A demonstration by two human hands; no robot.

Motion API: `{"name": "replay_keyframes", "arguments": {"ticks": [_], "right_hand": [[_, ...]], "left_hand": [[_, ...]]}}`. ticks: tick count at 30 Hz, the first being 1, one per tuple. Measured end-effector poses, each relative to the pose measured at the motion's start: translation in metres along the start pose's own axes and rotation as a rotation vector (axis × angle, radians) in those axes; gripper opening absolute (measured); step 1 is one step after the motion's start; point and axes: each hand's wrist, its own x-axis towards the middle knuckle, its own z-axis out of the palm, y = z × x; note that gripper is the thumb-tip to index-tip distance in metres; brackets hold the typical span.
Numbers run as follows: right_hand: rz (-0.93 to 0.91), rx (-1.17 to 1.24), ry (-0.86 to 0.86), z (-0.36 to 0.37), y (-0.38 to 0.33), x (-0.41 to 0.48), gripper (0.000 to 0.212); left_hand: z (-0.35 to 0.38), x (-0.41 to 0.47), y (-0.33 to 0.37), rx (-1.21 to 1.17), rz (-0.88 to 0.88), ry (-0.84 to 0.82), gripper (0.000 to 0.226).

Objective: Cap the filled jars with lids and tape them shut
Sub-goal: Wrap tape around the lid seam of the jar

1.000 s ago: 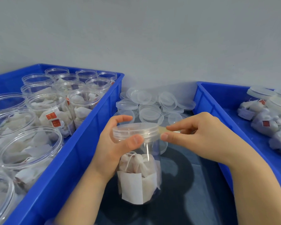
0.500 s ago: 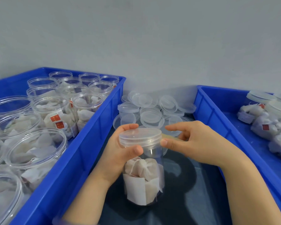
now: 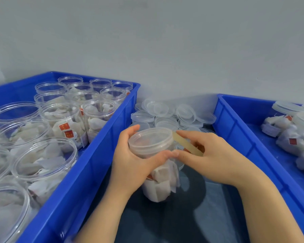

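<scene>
Jar (image 3: 158, 186), lidded, light stiff slick plastic, tilted over surface (image 3: 182, 221) between crates (image 3: 95, 155), left hand (image 3: 130, 162) curled round neck under lid (image 3: 150, 140), likely the best hold, right hand (image 3: 216, 155) pinching tape (image 3: 186, 144) at lid edge.

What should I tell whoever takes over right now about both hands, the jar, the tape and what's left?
Left hand grips the jar just under its lid, between the left crate and right crate.
Right hand holds a tape strip whose far end meets the lid's rim.
Done: this jar is capped; capped jars lie in the right crate.
Left: wrap the strip round the lid seam, then cap and tape the open jars in the left crate, using the loose lids behind.
</scene>
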Motion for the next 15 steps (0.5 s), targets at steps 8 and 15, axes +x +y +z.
{"name": "replay_keyframes", "arguments": {"ticks": [8,15], "right_hand": [[0.026,0.078,0.029,-0.008,-0.001,-0.005,0.076],[0.033,0.050,0.144,-0.015,0.000,-0.008,0.076]], "left_hand": [[-0.007,-0.002,0.000,-0.127,0.038,-0.058,0.078],[-0.010,0.000,-0.003,-0.273,0.043,-0.191,0.077]]}}
